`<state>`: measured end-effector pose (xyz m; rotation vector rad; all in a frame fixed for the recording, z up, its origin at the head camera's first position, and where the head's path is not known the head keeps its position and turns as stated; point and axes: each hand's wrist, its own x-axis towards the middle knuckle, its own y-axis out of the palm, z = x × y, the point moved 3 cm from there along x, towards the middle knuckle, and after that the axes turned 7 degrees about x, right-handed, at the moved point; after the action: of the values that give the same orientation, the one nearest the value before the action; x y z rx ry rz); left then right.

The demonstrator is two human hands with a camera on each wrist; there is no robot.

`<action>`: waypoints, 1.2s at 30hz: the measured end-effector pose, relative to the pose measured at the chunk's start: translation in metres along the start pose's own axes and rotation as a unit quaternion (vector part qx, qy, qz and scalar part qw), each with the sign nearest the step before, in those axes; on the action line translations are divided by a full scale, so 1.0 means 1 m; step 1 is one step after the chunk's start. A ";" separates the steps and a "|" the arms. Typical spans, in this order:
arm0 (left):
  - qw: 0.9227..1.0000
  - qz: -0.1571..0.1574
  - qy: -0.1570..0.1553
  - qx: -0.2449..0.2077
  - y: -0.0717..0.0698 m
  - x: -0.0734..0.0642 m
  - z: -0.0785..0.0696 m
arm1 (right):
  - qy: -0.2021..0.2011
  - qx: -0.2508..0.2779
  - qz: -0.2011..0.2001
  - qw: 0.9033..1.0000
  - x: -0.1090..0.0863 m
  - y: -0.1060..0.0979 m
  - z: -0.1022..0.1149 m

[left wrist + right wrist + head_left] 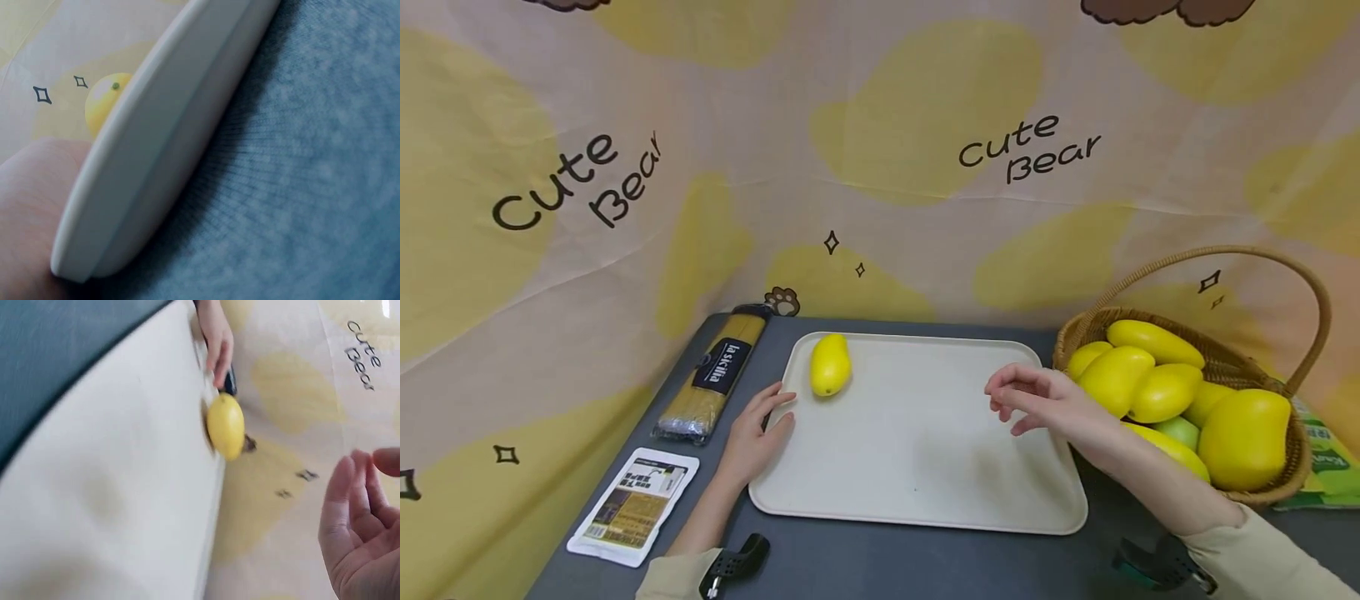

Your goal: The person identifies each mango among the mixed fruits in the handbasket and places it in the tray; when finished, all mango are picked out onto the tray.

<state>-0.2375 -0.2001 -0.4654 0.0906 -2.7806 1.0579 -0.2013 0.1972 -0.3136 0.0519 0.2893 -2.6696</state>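
A yellow mango lies near the far left corner of a white tray. At the tray's left edge rests my left hand, its thumb and fingers spread on the rim. Above the tray's right side hovers my right hand, fingers loosely bent and nothing between them. The right wrist view shows that hand with the mango well away from it. Right of the tray stands a wicker basket with several yellow mangoes and one green fruit.
Left of the tray lie a pack of spaghetti and a white pouch. A green packet sits behind the basket, whose tall handle arches upward. A patterned cloth hangs behind the grey table.
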 end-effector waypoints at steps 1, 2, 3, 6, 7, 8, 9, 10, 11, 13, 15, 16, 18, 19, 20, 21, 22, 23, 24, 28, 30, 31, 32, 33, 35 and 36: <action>1.000 0.000 -0.001 0.001 -0.001 0.000 0.000 | -0.007 -0.024 -0.002 1.000 -0.006 -0.008 0.004; 1.000 0.000 -0.001 0.001 -0.001 0.000 -0.001 | -0.017 -0.048 -0.002 0.999 -0.012 -0.017 0.009; 1.000 -0.001 -0.001 0.001 -0.002 -0.001 -0.001 | -0.025 -0.074 -0.007 0.997 -0.017 -0.026 0.013; 1.000 0.000 -0.006 0.000 -0.004 -0.002 -0.001 | -0.041 -0.160 -0.040 0.985 -0.028 -0.055 0.024; 1.000 0.000 -0.006 0.000 -0.004 -0.002 -0.002 | -0.041 -0.195 -0.058 0.978 -0.031 -0.066 0.027; 1.000 0.000 -0.008 0.001 -0.004 -0.002 -0.002 | -0.041 -0.229 -0.076 0.970 -0.033 -0.077 0.029; 1.000 0.000 -0.010 0.002 -0.005 -0.003 -0.002 | -0.038 -0.262 -0.095 0.960 -0.035 -0.088 0.030; 1.000 0.001 -0.012 0.002 -0.005 -0.003 -0.002 | -0.035 -0.295 -0.112 0.948 -0.036 -0.098 0.031; 1.000 0.001 -0.013 0.003 -0.005 -0.003 -0.002 | -0.030 -0.326 -0.127 0.936 -0.038 -0.107 0.031; 1.000 0.001 -0.012 0.004 -0.006 -0.003 -0.003 | -0.020 -0.371 -0.147 0.917 -0.039 -0.123 0.030; 1.000 0.002 -0.012 0.003 -0.006 -0.003 -0.003 | -0.015 -0.402 -0.155 0.902 -0.039 -0.136 0.026; 1.000 0.003 -0.010 0.004 -0.006 -0.003 -0.003 | -0.011 -0.414 -0.154 0.897 -0.038 -0.140 0.025; 1.000 0.001 -0.006 0.004 -0.006 -0.003 -0.002 | 0.006 -0.426 -0.143 0.893 -0.038 -0.146 0.021; 1.000 0.000 -0.004 0.004 -0.005 -0.003 -0.001 | 0.018 -0.432 -0.135 0.891 -0.037 -0.148 0.019; 1.000 -0.001 -0.003 0.004 -0.005 -0.003 -0.001 | 0.031 -0.436 -0.126 0.890 -0.037 -0.149 0.017; 1.000 -0.002 -0.001 0.004 -0.005 -0.003 0.000 | 0.045 -0.439 -0.115 0.890 -0.036 -0.149 0.015; 1.000 -0.003 0.001 0.005 -0.005 -0.004 0.000 | 0.060 -0.440 -0.103 0.890 -0.036 -0.149 0.013; 1.000 -0.003 0.001 0.005 -0.005 -0.004 0.001 | 0.073 -0.442 -0.093 0.889 -0.036 -0.149 0.012; 1.000 -0.004 0.002 0.005 -0.005 -0.004 0.001 | 0.084 -0.442 -0.083 0.889 -0.036 -0.148 0.010; 1.000 -0.008 0.006 0.008 -0.005 -0.004 0.002 | 0.104 -0.447 -0.065 0.886 -0.036 -0.146 0.006; 1.000 -0.009 0.007 0.007 -0.005 -0.004 0.002 | 0.102 -0.452 -0.067 0.884 -0.036 -0.146 0.004; 1.000 -0.009 0.007 0.007 -0.004 -0.004 0.002 | 0.099 -0.453 -0.068 0.883 -0.036 -0.146 0.004; 1.000 -0.010 0.008 0.008 -0.004 -0.003 0.001 | 0.098 -0.454 -0.070 0.883 -0.036 -0.146 0.003; 1.000 -0.010 0.008 0.007 -0.004 -0.003 0.001 | 0.097 -0.454 -0.071 0.883 -0.036 -0.147 0.003; 1.000 -0.010 0.008 0.005 -0.003 -0.003 0.001 | 0.093 -0.455 -0.074 0.882 -0.036 -0.147 0.003; 1.000 -0.011 0.010 0.004 -0.002 -0.002 0.001 | 0.092 -0.454 -0.076 0.883 -0.037 -0.147 0.002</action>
<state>-0.2352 -0.2026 -0.4652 0.1109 -2.7519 1.0605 -0.2328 0.3415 -0.2796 -0.0146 1.6172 -2.3975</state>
